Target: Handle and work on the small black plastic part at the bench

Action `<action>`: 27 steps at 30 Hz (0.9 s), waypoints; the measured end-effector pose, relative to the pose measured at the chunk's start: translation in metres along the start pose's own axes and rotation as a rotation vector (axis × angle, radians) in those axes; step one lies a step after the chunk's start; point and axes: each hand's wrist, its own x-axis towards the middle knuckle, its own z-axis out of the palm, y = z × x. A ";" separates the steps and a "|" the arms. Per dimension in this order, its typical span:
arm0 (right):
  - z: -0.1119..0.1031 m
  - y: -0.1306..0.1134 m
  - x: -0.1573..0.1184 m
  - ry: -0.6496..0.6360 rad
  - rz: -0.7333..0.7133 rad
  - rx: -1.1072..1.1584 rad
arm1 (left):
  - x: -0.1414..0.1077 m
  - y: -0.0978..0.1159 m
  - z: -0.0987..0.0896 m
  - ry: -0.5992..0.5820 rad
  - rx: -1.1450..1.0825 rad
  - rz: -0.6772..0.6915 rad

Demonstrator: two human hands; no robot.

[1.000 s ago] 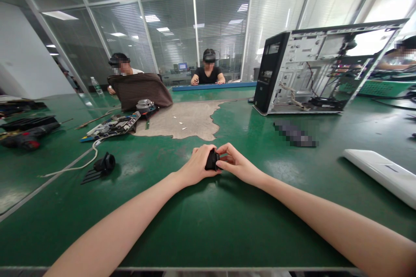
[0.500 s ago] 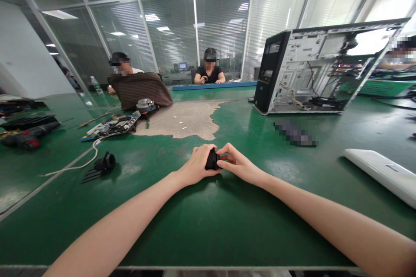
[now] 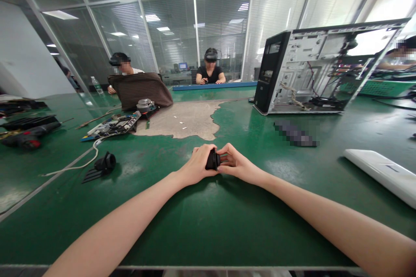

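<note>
Black plastic, by the look of it: a small dark part (image 3: 212, 161) sits between the two hands, just above or resting on the near middle of the green tabletop (image 3: 208, 225) – which of the two, I cannot tell. The left hand (image 3: 195, 163) is wrapped around it from the left, palm over the top, apparently to steady it. The right hand (image 3: 238, 163) has thumb and bent fingers closed on its right end, a lighter pinch that seems suited to fine handling.

To the left lies a second black piece (image 3: 105, 163) with long prongs, within easy reach, beside a white cable (image 3: 76, 167). Farther left, a circuit board (image 3: 112, 126) leans at a slant, perhaps propped by its own components. Far right, an open computer case (image 3: 273, 73) stands upright, its exposed inside facing the near side – and nearer, at the right edge, lies a white casing (image 3: 380, 173)
</note>
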 end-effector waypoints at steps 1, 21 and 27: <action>0.000 0.000 0.000 0.007 0.000 0.002 | 0.000 -0.001 0.001 0.004 0.000 0.001; -0.001 -0.002 0.000 0.031 0.001 -0.011 | 0.000 0.001 0.000 0.001 -0.003 -0.006; 0.001 -0.003 0.001 0.079 -0.010 -0.070 | 0.001 0.003 -0.001 0.010 -0.019 -0.014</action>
